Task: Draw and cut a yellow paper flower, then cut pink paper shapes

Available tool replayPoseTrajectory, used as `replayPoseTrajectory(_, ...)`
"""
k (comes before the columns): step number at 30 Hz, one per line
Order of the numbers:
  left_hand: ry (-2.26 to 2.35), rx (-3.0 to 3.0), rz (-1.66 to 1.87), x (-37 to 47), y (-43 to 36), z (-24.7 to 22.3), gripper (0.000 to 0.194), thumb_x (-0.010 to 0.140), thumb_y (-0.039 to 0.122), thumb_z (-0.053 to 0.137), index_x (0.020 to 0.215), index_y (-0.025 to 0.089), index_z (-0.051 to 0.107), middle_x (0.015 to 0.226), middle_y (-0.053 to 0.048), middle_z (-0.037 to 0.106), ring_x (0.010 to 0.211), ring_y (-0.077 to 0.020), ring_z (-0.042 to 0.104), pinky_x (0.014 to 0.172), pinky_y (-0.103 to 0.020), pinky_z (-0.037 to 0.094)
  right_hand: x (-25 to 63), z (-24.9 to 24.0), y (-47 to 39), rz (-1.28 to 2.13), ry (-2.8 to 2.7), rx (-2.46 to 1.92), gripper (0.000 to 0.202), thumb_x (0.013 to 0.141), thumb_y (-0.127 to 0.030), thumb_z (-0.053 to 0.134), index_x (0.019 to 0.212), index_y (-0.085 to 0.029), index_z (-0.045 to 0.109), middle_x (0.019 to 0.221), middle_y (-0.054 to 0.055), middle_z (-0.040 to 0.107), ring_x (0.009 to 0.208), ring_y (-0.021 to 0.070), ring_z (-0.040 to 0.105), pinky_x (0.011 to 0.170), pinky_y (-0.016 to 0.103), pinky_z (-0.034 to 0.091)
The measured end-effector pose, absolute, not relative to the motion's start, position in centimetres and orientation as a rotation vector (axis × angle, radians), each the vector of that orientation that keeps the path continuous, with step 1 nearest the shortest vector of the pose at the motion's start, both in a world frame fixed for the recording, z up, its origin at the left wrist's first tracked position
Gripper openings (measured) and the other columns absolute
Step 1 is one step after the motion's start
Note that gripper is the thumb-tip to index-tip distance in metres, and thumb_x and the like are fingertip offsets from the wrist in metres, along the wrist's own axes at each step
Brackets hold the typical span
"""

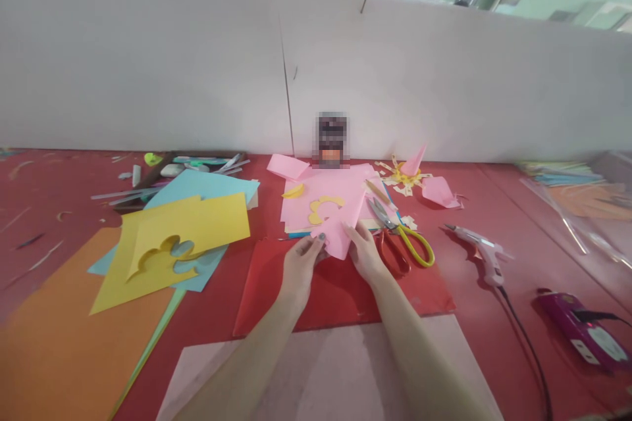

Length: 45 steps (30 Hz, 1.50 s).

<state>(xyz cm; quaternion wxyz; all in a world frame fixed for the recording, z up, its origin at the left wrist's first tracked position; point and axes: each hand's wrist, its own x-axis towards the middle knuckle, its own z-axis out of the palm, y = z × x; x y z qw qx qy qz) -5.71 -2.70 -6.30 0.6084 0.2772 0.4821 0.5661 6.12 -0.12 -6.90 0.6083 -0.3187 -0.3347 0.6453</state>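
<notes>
My left hand (300,263) pinches the left edge of a piece of pink paper (340,238), its thumb on top. On the opposite side, my right hand (366,253) grips the same paper between thumb and fingers. The paper is raised slightly and curves over larger pink sheets (296,207). Yellow scalloped cut-outs (316,210) and a small curled yellow strip (293,191) lie on those sheets. Close to my right hand are scissors with one red and one yellow handle (417,247). Beneath my hands is a red board (266,283).
Yellow sheets (224,214) with a scalloped cutout, blue paper (212,184) and orange paper (59,322) lie left. A glue gun (486,253) with a trailing cord and a purple power strip (582,329) are right. A pink paper cone (415,163) stands behind; a white partition (197,66) backs the table.
</notes>
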Motion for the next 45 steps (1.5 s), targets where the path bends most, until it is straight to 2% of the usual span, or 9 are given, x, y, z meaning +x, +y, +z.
replayPoseTrajectory(3,1.110,0.662,1.263,-5.8,-2.7,-6.2,0.025,0.061,0.037,0.072,0.073,0.016,0.066,0.075,-0.001,0.062,0.073,-0.0137,0.057,0.070,-0.026,0.047,6.0,-7.0,-0.1,1.466,-0.792,-0.716,0.037,0.074,-0.028,0.064,0.109,-0.021,0.058,0.100,0.004,0.067,0.099,0.0235,0.059,0.082,0.036,0.050)
replayPoseTrajectory(7,1.177,0.720,1.250,-5.8,-2.7,-6.2,0.027,0.060,0.040,0.071,0.059,0.015,0.060,0.057,0.003,0.054,0.057,-0.0098,0.051,0.063,-0.024,0.046,6.0,-7.0,-0.3,1.465,-0.859,-0.718,0.040,0.072,-0.026,0.065,0.111,-0.023,0.057,0.102,0.003,0.067,0.100,0.0224,0.059,0.084,0.036,0.049)
replayPoseTrajectory(9,1.206,0.754,1.262,-5.8,-2.8,-6.4,0.028,0.062,0.041,0.070,0.058,0.015,0.060,0.053,0.004,0.052,0.054,-0.0091,0.050,0.062,-0.023,0.045,6.0,-7.0,-0.4,1.469,-0.904,-0.723,0.046,0.069,-0.024,0.068,0.113,-0.024,0.055,0.105,0.003,0.065,0.100,0.0217,0.058,0.084,0.035,0.049)
replayPoseTrajectory(12,1.143,0.767,1.275,-5.8,-2.9,-6.5,0.026,0.066,0.042,0.066,0.069,0.016,0.064,0.063,0.001,0.059,0.061,-0.0112,0.055,0.066,-0.025,0.046,5.9,-7.0,-0.5,1.452,-0.918,-0.733,0.052,0.066,-0.022,0.070,0.115,-0.024,0.053,0.107,0.004,0.064,0.099,0.0212,0.059,0.083,0.035,0.049)
replayPoseTrajectory(16,1.053,0.719,1.258,-5.9,-2.9,-6.3,0.032,0.069,0.044,0.063,0.077,0.013,0.064,0.073,-0.005,0.065,0.065,-0.0153,0.060,0.067,-0.030,0.049,5.7,-7.2,-0.1,1.369,-0.841,-0.755,0.050,0.066,-0.023,0.069,0.113,-0.022,0.052,0.104,0.005,0.066,0.098,0.0207,0.059,0.084,0.035,0.049)
replayPoseTrajectory(21,1.161,0.894,1.147,-5.6,-3.0,-5.9,0.025,0.066,0.040,0.066,0.073,0.016,0.066,0.068,-0.002,0.065,0.064,-0.0147,0.060,0.067,-0.028,0.050,5.7,-7.0,0.0,1.350,-0.787,-0.765,0.049,0.066,-0.022,0.069,0.112,-0.022,0.051,0.101,0.003,0.066,0.093,0.0194,0.061,0.083,0.034,0.049)
replayPoseTrajectory(28,1.200,0.929,1.174,-5.4,-3.1,-5.6,0.020,0.067,0.037,0.065,0.064,0.017,0.062,0.062,0.000,0.062,0.062,-0.0145,0.059,0.061,-0.027,0.051,5.8,-6.9,-0.4,1.374,-0.866,-0.779,0.055,0.061,-0.015,0.071,0.111,-0.023,0.051,0.097,0.002,0.066,0.089,0.0182,0.061,0.076,0.030,0.050)
replayPoseTrajectory(38,1.198,1.018,1.177,-5.4,-3.3,-5.7,0.025,0.074,0.037,0.057,0.088,0.018,0.067,0.077,-0.004,0.068,0.064,-0.0171,0.062,0.063,-0.030,0.051,5.8,-7.1,-0.3,1.423,-0.784,-0.733,0.055,0.060,-0.012,0.071,0.111,-0.022,0.052,0.098,0.003,0.067,0.083,0.0173,0.062,0.074,0.031,0.051)
replayPoseTrajectory(45,1.198,1.018,1.162,-5.4,-3.4,-5.2,0.022,0.069,0.038,0.064,0.076,0.018,0.067,0.073,-0.002,0.067,0.062,-0.0152,0.060,0.062,-0.026,0.049,6.1,-6.7,-0.4,1.562,-0.797,-0.702,0.046,0.061,-0.012,0.069,0.104,-0.022,0.055,0.087,0.000,0.068,0.082,0.0180,0.063,0.070,0.029,0.051)
